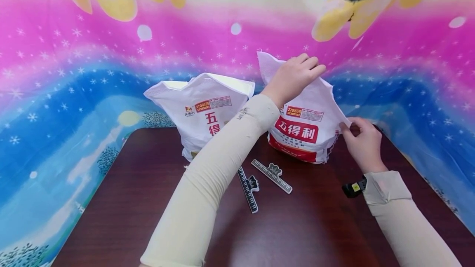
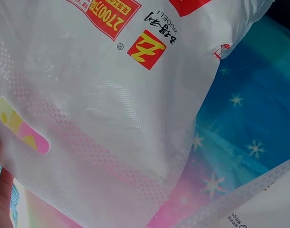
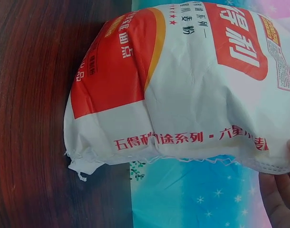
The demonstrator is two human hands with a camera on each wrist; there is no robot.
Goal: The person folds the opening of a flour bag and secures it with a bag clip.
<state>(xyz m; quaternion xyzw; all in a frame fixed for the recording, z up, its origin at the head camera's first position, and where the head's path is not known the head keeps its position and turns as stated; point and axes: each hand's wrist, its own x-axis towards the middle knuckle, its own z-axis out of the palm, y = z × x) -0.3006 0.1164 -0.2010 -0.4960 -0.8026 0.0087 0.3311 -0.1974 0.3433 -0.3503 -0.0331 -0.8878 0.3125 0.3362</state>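
On the right stands a white flour bag point(image 1: 297, 102) with red printing, its top pulled up into a slanted edge. My left hand point(image 1: 295, 78) reaches across and grips that top edge; in the left wrist view a thumb and fingers point(image 2: 3, 192) show at the margin of the bag point(image 2: 111, 90), near its cut-out handle slot. The right-hand side edge of the same bag is pinched by my right hand point(image 1: 363, 143). In the right wrist view, its fingers point(image 3: 277, 192) lie behind the stitched side seam of the bag point(image 3: 192, 71), thumb in front.
A second white flour bag point(image 1: 193, 114) stands to the left, its top gaping and its front partly hidden by my left sleeve. A black keyboard-patterned clip point(image 1: 249, 188) and a white one point(image 1: 272, 176) lie on the dark wooden table point(image 1: 297, 226). Behind hangs a colourful printed cloth point(image 1: 208, 40).
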